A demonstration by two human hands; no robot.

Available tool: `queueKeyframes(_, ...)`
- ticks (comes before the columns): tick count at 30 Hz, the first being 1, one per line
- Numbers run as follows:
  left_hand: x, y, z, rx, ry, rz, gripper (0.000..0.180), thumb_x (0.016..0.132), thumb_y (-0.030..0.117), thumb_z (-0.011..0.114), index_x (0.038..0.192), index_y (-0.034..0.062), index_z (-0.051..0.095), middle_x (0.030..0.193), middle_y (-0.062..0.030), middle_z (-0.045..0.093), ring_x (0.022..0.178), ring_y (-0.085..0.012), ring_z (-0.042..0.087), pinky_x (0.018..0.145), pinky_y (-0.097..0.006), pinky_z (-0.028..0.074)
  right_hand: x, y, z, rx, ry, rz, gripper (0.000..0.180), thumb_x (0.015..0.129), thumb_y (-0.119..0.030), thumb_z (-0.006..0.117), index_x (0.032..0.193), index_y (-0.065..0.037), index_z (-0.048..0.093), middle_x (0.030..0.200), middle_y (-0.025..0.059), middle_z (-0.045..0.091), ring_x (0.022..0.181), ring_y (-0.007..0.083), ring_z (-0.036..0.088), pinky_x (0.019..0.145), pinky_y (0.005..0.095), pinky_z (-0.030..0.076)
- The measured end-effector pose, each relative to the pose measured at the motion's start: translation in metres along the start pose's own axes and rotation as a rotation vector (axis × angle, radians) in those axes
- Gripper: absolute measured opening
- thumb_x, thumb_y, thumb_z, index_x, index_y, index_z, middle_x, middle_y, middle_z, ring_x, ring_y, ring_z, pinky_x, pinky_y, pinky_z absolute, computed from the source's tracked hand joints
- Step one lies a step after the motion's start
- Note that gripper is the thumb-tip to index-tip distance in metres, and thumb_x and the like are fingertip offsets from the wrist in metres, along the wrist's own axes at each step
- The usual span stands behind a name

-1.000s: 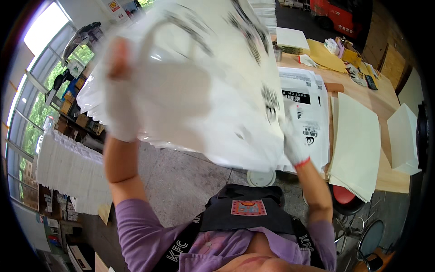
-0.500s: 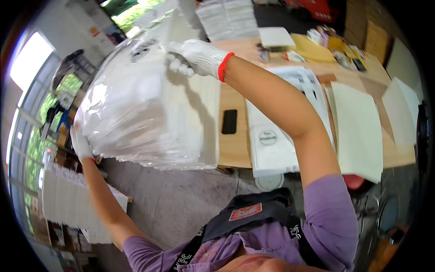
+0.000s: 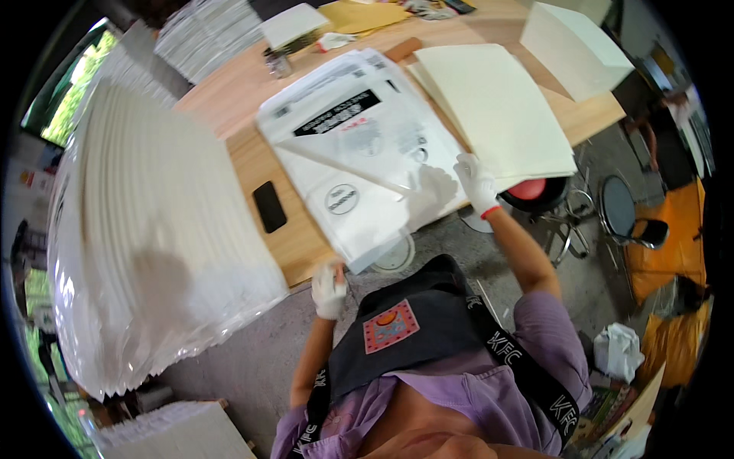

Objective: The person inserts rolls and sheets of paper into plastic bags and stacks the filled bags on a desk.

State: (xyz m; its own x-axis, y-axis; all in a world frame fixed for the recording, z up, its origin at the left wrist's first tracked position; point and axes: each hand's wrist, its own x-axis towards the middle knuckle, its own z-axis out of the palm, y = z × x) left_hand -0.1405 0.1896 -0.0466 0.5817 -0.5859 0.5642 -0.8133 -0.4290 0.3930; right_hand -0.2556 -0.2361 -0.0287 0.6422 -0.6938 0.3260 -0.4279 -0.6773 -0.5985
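My left hand (image 3: pixel 329 291), in a white knit glove, is by the table's front edge, just left of the lower corner of a stack of printed plastic bags (image 3: pixel 359 164). Its fingers are blurred, and nothing shows in it. On the right, my right hand (image 3: pixel 477 183) wears a similar glove with a red cuff. Its fingers stretch forward between the bags and a stack of cream sheets (image 3: pixel 497 107), holding nothing visible. The top bag's lower part is creased, with a hand shadow across it. A black phone (image 3: pixel 269 206) lies left of the bags.
A tall stack of white sheets in clear plastic (image 3: pixel 176 222) stands at the left. A small jar (image 3: pixel 277 63), a white pad (image 3: pixel 294 27) and yellow paper (image 3: pixel 359 17) are at the back. A folded white board (image 3: pixel 577 53) stands far right; a stool (image 3: pixel 618 203) is beyond the table.
Both hands have left the plastic-wrapped stack and come down to the table's front edge, on either side of the bags. The view has swung right, and the top bag's lower part looks more creased.
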Motion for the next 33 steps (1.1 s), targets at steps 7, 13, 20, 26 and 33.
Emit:
queueKeyframes(7, 0.266, -0.007, 0.113, 0.017, -0.198, -0.001, 0.036, 0.081, 0.018, 0.065, 0.114, 0.0096, 0.056, 0.111, -0.0137, 0.058, 0.109, -0.0350, 0.051, 0.095, -0.044, 0.041, -0.016, 0.043, -0.069, -0.448, 0.113, -0.162, 0.039, 0.076, -0.027, 0.067, 0.112, -0.014, 0.060, 0.119, 0.0057, 0.059, 0.113, 0.0266, 0.052, 0.097, 0.0417, 0.040)
queueKeyframes(13, 0.317, -0.080, 0.191, 0.418, -0.565, -0.051, 0.075, 0.067, 0.040, 0.077, 0.129, 0.0121, 0.047, 0.138, -0.0178, 0.042, 0.124, -0.0355, 0.043, 0.106, -0.050, 0.032, 0.003, 0.059, -0.073, -0.409, -0.089, -0.140, 0.041, 0.072, -0.036, 0.068, 0.105, -0.013, 0.060, 0.108, 0.0066, 0.061, 0.109, 0.0282, 0.054, 0.097, 0.0408, 0.040)
queueKeyframes(20, 0.343, -0.051, 0.167, 0.411, -0.945, -0.152, 0.063, 0.066, 0.043, 0.079, 0.116, 0.0095, 0.061, 0.117, -0.0125, 0.061, 0.117, -0.0310, 0.052, 0.098, -0.045, 0.036, 0.009, 0.066, -0.075, -0.422, -0.101, -0.268, 0.038, 0.074, -0.036, 0.067, 0.104, -0.014, 0.059, 0.107, 0.0051, 0.062, 0.107, 0.0260, 0.056, 0.096, 0.0405, 0.041)
queueKeyframes(26, 0.275, -0.099, 0.122, -0.142, -0.287, -0.111, 0.043, 0.074, 0.026, 0.074, 0.110, 0.0063, 0.061, 0.113, -0.0117, 0.060, 0.109, -0.0311, 0.051, 0.098, -0.042, 0.036, 0.014, 0.074, -0.078, -0.334, -0.078, -0.348, 0.034, 0.077, -0.030, 0.065, 0.108, -0.018, 0.058, 0.109, 0.0017, 0.062, 0.108, 0.0237, 0.058, 0.088, 0.0385, 0.049)
queueKeyframes(33, 0.156, -0.100, -0.008, 0.395, -0.447, -0.103, 0.036, 0.073, -0.007, 0.058, 0.107, 0.0043, 0.060, 0.118, -0.0106, 0.059, 0.113, -0.0317, 0.050, 0.105, -0.039, 0.036, 0.044, 0.106, -0.083, -0.411, -0.064, -0.332, 0.030, 0.087, -0.022, 0.057, 0.116, -0.015, 0.057, 0.111, 0.0051, 0.063, 0.100, 0.0258, 0.062, 0.082, 0.0384, 0.052)
